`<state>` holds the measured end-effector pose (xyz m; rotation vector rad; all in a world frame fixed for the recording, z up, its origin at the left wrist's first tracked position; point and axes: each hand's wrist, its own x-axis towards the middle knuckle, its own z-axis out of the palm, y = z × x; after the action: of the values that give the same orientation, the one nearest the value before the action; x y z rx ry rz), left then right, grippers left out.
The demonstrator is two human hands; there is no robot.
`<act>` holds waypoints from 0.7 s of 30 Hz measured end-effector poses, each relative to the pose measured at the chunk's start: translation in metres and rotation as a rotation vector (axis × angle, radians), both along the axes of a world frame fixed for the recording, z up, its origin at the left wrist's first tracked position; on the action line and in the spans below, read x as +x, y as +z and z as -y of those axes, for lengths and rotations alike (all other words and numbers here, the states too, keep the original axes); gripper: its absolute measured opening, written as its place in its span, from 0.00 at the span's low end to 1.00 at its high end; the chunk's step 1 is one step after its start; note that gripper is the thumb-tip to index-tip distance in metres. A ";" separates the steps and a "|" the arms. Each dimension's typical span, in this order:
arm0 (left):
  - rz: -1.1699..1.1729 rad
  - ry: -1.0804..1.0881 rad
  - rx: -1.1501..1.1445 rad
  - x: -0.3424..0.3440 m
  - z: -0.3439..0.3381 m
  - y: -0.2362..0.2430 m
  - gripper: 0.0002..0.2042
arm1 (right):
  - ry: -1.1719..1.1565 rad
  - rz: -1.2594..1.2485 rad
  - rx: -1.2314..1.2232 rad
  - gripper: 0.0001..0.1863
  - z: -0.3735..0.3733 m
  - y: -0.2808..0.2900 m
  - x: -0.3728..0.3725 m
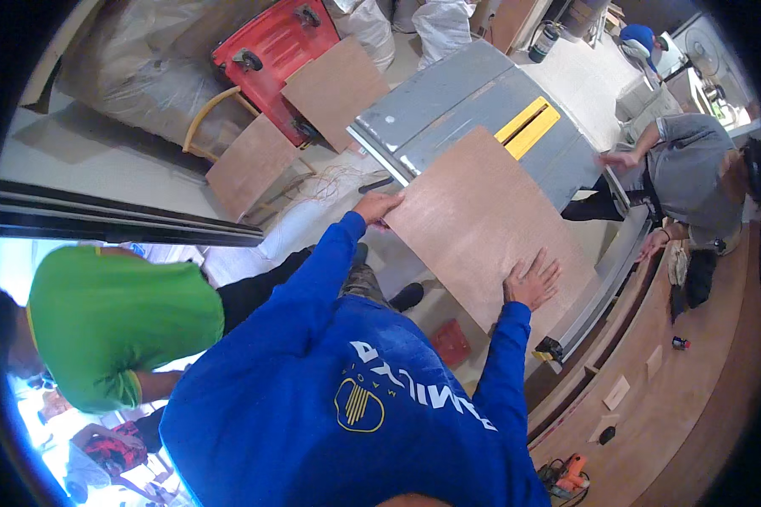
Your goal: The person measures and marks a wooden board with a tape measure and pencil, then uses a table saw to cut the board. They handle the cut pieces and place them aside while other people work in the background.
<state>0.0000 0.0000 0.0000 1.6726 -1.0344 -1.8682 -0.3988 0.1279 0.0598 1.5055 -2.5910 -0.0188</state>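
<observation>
A thin, reddish-brown plywood sheet (480, 228) lies partly on a grey saw table (448, 101), its near part overhanging toward me. My left hand (377, 209) grips the sheet's left corner, with the thumb on top and the other fingers partly hidden by the edge. Flat on the sheet's near right part rests my right hand (533, 280), fingers spread and nothing held. The far edge of the board meets the yellow slotted insert (528, 127) in the table. A metal rail (596, 308) runs along the table's right side, close to the board's right corner.
Across the table at right stands a co-worker in grey (693, 160), hands near the rail. Another person in green (127, 321) is at my left. Plywood pieces (334, 80) lean by a red wheeled cart (271, 51). An orange power tool (572, 473) sits on the right-hand bench (651, 422).
</observation>
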 end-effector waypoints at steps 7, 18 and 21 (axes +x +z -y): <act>-0.180 0.187 0.127 0.048 0.051 -0.021 0.37 | -0.142 0.043 -0.304 0.36 -0.026 0.013 -0.017; -0.352 0.326 0.162 0.085 0.181 -0.038 0.42 | -0.725 0.019 -0.428 0.28 -0.118 0.081 -0.062; -0.442 0.246 0.276 0.078 0.196 -0.040 0.43 | -0.664 0.094 -0.376 0.29 -0.117 0.061 -0.071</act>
<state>0.0777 -0.1961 -0.0399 1.3511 -0.3912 -2.1432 -0.4696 0.2445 0.1206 0.5043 -2.8270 0.4446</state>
